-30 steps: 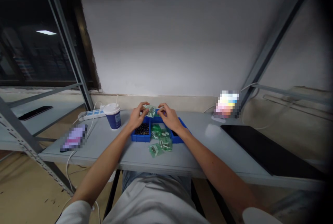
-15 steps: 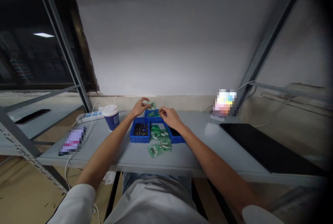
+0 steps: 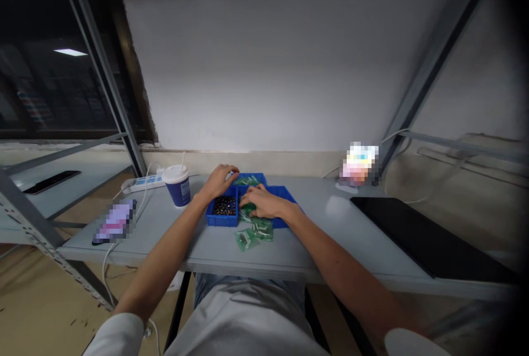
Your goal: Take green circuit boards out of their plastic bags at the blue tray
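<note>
My left hand (image 3: 222, 181) hovers at the left edge of the back blue bin (image 3: 259, 176). Its fingers are curved, thumb apart, and nothing shows in them. Small green plastic bags (image 3: 247, 181) lie in that bin. My right hand (image 3: 264, 203) reaches down onto a pile of green bags (image 3: 247, 216) between the side bins, fingers spread and touching them; the hand covers part of the pile. Small dark metal parts (image 3: 224, 205) fill the left blue bin (image 3: 222, 222). Closer to me lie filled green bags (image 3: 247, 239). A right blue bin (image 3: 285, 193) sits under my right wrist.
A lidded paper cup (image 3: 177, 188) with a straw stands left of the bins, before a power strip (image 3: 146, 182). A blurred phone (image 3: 115, 222) lies at the left. On the right are a lit, blurred screen (image 3: 359, 164) and a flat black panel (image 3: 425, 237). Metal posts flank the table.
My right hand has moved down and toward me, from the back bin to the green bag pile. The small bag at my left fingertips is no longer there; that hand has drawn slightly left.
</note>
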Action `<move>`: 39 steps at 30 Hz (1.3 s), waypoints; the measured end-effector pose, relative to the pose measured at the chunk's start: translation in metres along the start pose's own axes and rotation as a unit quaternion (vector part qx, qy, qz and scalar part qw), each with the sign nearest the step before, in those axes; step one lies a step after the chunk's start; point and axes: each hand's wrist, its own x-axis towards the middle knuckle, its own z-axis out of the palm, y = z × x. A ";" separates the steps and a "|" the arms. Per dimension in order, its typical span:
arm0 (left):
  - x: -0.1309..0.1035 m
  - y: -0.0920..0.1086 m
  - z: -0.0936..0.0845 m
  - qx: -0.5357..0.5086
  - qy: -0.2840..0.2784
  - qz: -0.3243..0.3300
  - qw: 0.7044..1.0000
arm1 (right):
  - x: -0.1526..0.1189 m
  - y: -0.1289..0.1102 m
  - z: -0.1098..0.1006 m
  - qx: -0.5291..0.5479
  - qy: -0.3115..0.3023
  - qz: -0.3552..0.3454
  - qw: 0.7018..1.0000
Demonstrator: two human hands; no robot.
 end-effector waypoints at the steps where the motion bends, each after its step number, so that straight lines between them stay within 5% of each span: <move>1: -0.004 0.005 -0.003 -0.003 0.004 0.005 1.000 | 0.000 0.000 0.001 -0.005 -0.007 0.000 1.000; 9: -0.016 0.025 -0.006 -0.029 0.010 0.030 0.999 | 0.004 0.006 0.010 -0.045 -0.008 0.010 0.999; 22: -0.017 0.026 -0.007 -0.026 -0.013 0.030 0.999 | 0.001 0.017 0.010 -0.030 0.059 0.060 0.996; 34: -0.017 0.027 -0.006 -0.036 -0.053 0.048 0.997 | 0.003 0.012 -0.002 -0.052 0.232 0.121 0.964; 39: -0.017 0.021 -0.001 -0.040 -0.051 0.041 0.997 | 0.000 0.007 -0.011 -0.001 0.312 0.087 0.946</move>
